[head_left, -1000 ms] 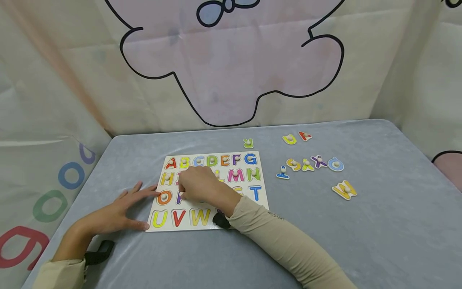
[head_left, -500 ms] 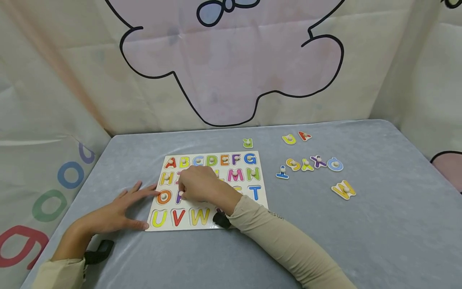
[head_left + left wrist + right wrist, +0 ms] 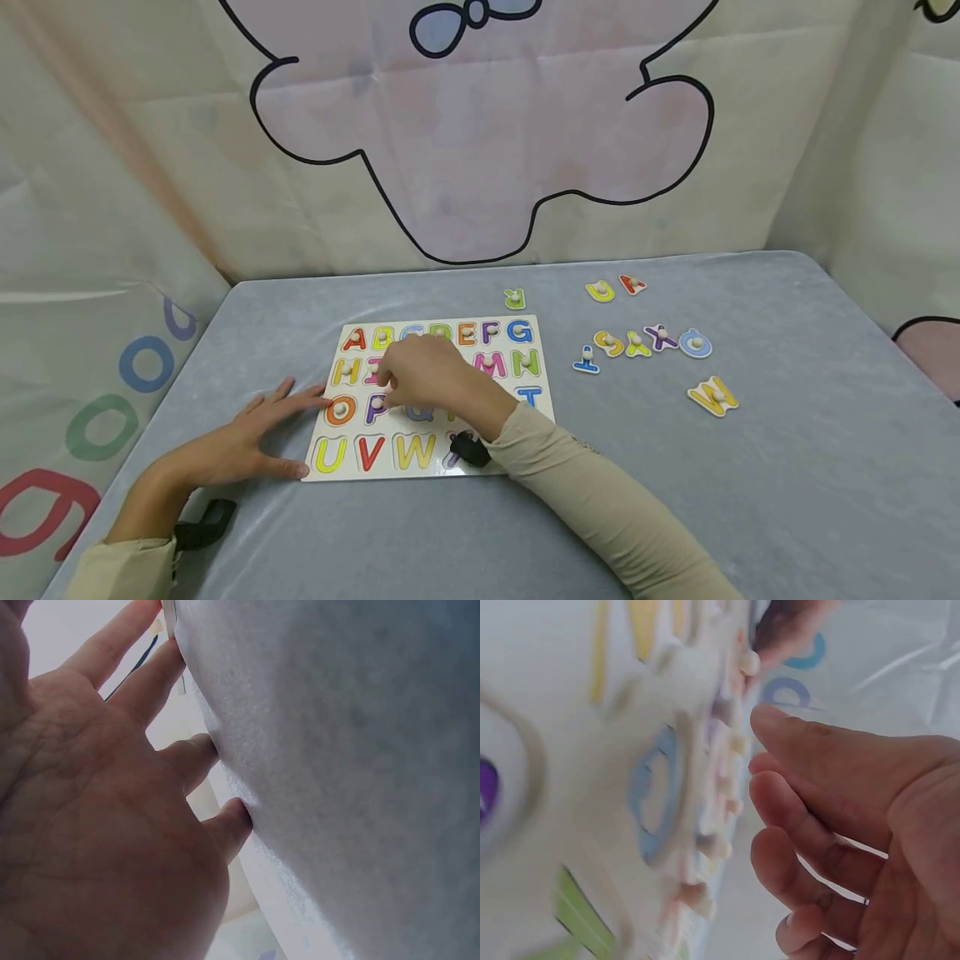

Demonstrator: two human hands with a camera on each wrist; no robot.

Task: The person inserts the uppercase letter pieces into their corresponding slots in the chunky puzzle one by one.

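Note:
A white alphabet puzzle board [image 3: 442,437] lies on the table, several letters with round knobs seated in it. My left hand [image 3: 240,442] has its fingers spread, fingertips and thumb at the board's left edge; its palm [image 3: 112,810] faces the left wrist camera. My right hand [image 3: 427,375] hovers just over the board, beside the purple P [image 3: 375,407], hiding some middle letters. In the right wrist view its thumb and fingers [image 3: 776,799] are loosely bent with nothing between them. The blue Q outline [image 3: 654,791] shows beside them.
Loose knobbed letters lie right of the board: a yellow W [image 3: 713,396], blue Q [image 3: 696,343], purple X [image 3: 661,337], orange-yellow S [image 3: 609,342] and blue T [image 3: 586,360]. A green R [image 3: 514,298] lies behind the board. A printed curtain [image 3: 480,167] stands behind the table.
My right hand has let go of the P's knob and risen slightly up and right, uncovering the P. My left hand has stayed at the board's edge.

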